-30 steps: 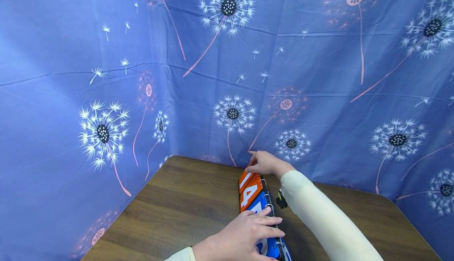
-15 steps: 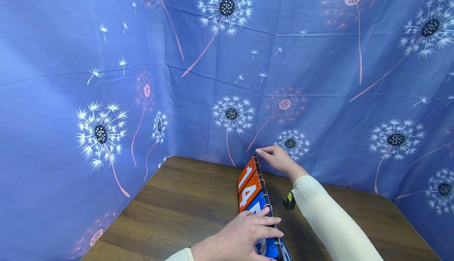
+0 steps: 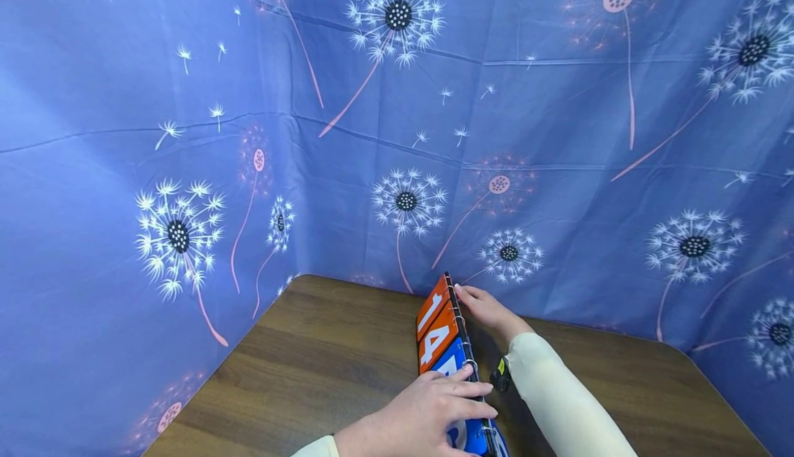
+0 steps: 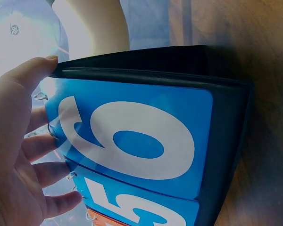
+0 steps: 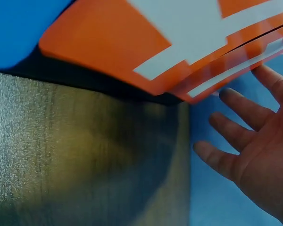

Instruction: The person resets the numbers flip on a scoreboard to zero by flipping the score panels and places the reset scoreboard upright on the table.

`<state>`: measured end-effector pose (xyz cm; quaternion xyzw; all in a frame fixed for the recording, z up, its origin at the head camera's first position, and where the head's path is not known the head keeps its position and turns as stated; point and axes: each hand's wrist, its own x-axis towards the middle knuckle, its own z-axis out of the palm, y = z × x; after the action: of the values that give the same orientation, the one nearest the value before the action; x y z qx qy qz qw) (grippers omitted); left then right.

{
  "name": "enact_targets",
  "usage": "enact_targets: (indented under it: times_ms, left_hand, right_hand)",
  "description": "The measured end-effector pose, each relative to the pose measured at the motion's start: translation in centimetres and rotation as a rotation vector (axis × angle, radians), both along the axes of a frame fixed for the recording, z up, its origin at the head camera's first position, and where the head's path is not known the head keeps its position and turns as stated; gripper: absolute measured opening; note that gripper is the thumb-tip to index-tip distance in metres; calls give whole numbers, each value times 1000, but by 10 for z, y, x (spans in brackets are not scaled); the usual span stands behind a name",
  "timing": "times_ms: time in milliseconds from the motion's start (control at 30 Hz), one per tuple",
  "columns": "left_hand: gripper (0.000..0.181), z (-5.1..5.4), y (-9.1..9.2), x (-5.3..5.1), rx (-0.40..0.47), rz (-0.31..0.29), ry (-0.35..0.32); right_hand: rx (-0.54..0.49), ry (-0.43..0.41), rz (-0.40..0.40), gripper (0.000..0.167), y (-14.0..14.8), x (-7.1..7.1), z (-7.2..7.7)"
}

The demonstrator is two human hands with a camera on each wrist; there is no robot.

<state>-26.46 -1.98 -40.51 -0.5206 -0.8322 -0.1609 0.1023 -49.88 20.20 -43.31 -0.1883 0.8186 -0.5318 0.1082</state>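
Note:
A flip scoreboard (image 3: 437, 333) stands tilted on the wooden table, its ring-bound cards orange with 1 and 4, then blue with 5 and 6. Over its near top edge rests my left hand (image 3: 428, 412), fingers spread and fairly straight across the rings. The left wrist view puts the thumb at the board's near end, beside the blue 6 card (image 4: 146, 136). Behind the far top corner is my right hand (image 3: 490, 309), fingers loosely extended. In the right wrist view its index fingertip is close to the orange cards (image 5: 132, 52); contact is unclear and the thumb is hidden.
The brown wooden table (image 3: 310, 353) meets a blue dandelion-print cloth (image 3: 347, 216) at its back and left edges. The scoreboard's far end is near the table's back edge. A small black device with a yellow mark (image 3: 500, 374) sits at the right wrist.
My right hand has come off the far orange card, risen above the corner, then lowered behind the board. The 1 card now shows uncovered. The left hand has hardly moved.

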Motion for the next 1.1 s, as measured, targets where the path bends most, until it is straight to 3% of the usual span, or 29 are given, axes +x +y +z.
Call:
enact_targets:
  times_ms: [100, 200, 500, 933, 1100]
  left_hand:
    - [53, -1, 0, 0, 0, -3, 16]
    - [52, -1, 1, 1, 0, -3, 50]
    - [53, -1, 1, 0, -2, -11, 8]
    - [53, 0, -1, -1, -8, -5, 1]
    - [53, 1, -1, -1, -11, -3, -10]
  right_hand:
    - [35, 27, -20, 63, 2, 1, -4]
    - [68, -3, -47, 67, 4, 3, -6]
    - [176, -78, -141, 64, 11, 3, -14]
    - [206, -75, -175, 71, 14, -1, -19]
    - [208, -44, -205, 67, 19, -5, -20]
